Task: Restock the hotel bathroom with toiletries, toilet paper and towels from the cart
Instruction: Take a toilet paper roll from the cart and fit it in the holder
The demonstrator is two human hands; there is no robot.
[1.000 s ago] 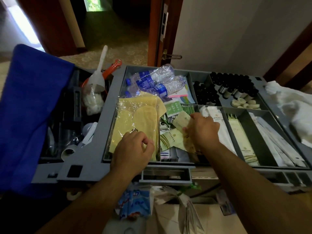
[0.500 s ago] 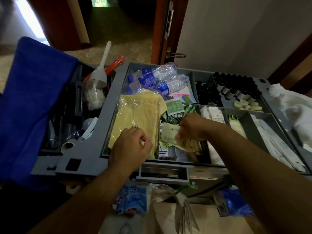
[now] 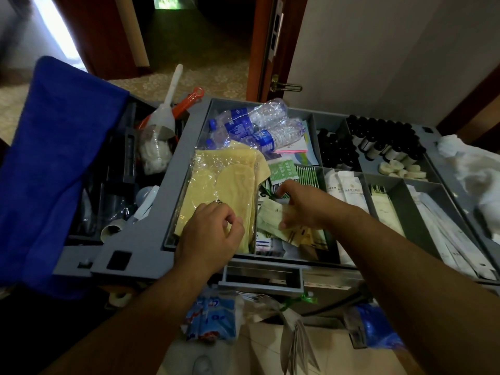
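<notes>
At the middle compartment of the cart tray point(image 3: 151, 231), the right hand point(image 3: 300, 205) was down among the sachets point(image 3: 269, 221). Its fingers were curled into the pile and the thumb lay against a few pale ones, so it was gripping them. The left hand point(image 3: 209, 235) lay on the yellow pack point(image 3: 216, 180) just beside, with fingers loosely curled; whether it pinched the plastic wrap or only rested there, I could not tell. The sachets looked very light, thin and flat, with smooth faces, so I judged that they would slide on each other and a loose stack would fan out. It seemed better to take them near one edge, thumb on one face and fingers on the other, and to squeeze gently, because they bend easily. Water bottles point(image 3: 259, 128) lay behind the pack, and small dark bottles point(image 3: 378, 136) stood further to the right
</notes>
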